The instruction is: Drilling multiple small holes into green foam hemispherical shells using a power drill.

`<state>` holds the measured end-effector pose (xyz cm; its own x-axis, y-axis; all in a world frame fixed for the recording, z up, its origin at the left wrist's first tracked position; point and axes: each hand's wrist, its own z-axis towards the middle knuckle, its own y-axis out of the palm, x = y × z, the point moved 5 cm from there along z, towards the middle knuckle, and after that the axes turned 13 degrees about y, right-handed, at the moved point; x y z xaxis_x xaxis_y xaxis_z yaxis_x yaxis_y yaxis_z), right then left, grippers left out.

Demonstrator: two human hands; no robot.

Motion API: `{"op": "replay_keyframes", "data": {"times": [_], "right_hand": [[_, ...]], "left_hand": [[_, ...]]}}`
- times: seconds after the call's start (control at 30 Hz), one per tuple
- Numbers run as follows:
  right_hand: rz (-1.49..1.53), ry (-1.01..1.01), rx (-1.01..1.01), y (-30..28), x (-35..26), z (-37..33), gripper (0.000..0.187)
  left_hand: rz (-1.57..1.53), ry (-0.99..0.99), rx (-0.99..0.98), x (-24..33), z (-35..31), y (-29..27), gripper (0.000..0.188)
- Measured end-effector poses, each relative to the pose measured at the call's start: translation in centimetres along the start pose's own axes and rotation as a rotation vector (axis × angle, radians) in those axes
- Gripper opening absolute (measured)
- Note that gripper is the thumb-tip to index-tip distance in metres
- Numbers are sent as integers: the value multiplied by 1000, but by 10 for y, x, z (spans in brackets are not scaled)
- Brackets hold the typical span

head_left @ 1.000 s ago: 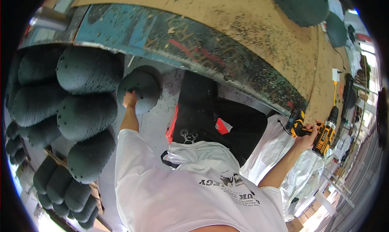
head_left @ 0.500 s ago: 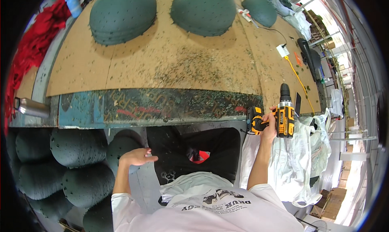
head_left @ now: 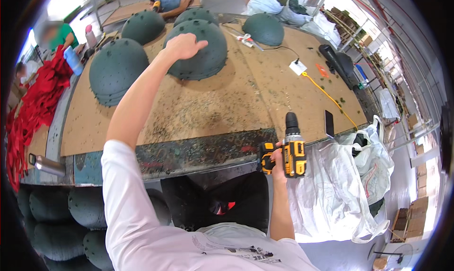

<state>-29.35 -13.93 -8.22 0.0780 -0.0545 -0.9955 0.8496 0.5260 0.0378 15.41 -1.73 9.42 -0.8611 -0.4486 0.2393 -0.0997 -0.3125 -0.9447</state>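
Note:
My left arm reaches far forward over the table. My left hand (head_left: pixel 183 47) is over a dark green studded dome (head_left: pixel 202 62), palm down, thumb held apart from the fingers. The fingertips are partly hidden, and I cannot tell whether they touch the dome. In my right hand (head_left: pixel 278 163), wrapped round its handle, is a yellow and black cordless drill (head_left: pixel 295 152). Its thin bit points away from me, above the table's front edge. Another studded dome (head_left: pixel 118 70) sits to the left of the first.
Green crumbs litter the cardboard-covered table (head_left: pixel 189 112). A phone (head_left: pixel 329 123), yellow cord (head_left: pixel 326 93) and white adapter (head_left: pixel 298 67) lie right. White sacks (head_left: pixel 326 190) hang beside me. Red cloth (head_left: pixel 40 105) and a steel bottle (head_left: pixel 47 164) are left. Co-workers are beyond; domes are stacked lower left.
My left hand has swung from beside my lap up and forward over the dome. The drill has shifted left and slightly down in the picture. The view has tilted up, showing co-workers.

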Motion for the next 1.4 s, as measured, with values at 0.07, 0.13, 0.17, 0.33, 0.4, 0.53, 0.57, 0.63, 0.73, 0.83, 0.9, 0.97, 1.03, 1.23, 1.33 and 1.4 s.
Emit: {"op": "replay_keyframes", "data": {"times": [0.07, 0.13, 0.17, 0.33, 0.4, 0.53, 0.57, 0.63, 0.73, 0.83, 0.9, 0.97, 1.03, 1.23, 1.33, 1.4], "right_hand": [[-24, 42, -6, -3, 13, 3, 22], [-14, 18, -9, 0, 8, 0, 20], [-86, -61, -18, -3, 14, 5, 18], [-163, -99, -28, -3, 19, 12, 19], [-158, -227, 9, -2, 9, 10, 21], [-366, -224, 67, -7, 16, 17, 21], [-376, -239, 53, -6, 15, 18, 23], [-311, -186, 45, -5, 23, 22, 23], [-362, -226, 77, -2, 18, 23, 24], [-241, -188, 59, 1, 19, 24, 25], [-216, -183, 26, 2, 23, 26, 25], [-223, -169, 20, -2, 33, 28, 26], [-171, -184, 32, 0, 38, 36, 36], [-187, -200, 23, 5, 17, 31, 37], [-204, -210, 47, 2, 20, 32, 35], [-168, -140, 7, 4, 20, 31, 35]], "left_hand": [[99, -68, 73, -2, 45, 6, 61], [102, -236, 170, -14, 73, 18, 59], [110, -245, 189, -18, 85, 26, 58], [300, -224, 297, -33, 118, 54, 49], [314, -167, 282, -31, 123, 53, 42], [415, -74, 323, -31, 113, 25, 37], [436, -24, 340, -26, 106, 13, 38], [499, 63, 395, -9, 82, -9, 39], [560, 197, 467, 23, 28, -38, 37], [589, 294, 459, 50, -38, -56, 30], [565, 470, 497, 73, -80, -61, 23], [500, 499, 465, 86, -109, -55, 21], [438, 524, 439, 98, -132, -47, 19], [307, 624, 286, 112, -173, -15, 17], [297, 676, 268, 114, -177, 2, 16], [294, 668, 270, 116, -179, 10, 16]]}}
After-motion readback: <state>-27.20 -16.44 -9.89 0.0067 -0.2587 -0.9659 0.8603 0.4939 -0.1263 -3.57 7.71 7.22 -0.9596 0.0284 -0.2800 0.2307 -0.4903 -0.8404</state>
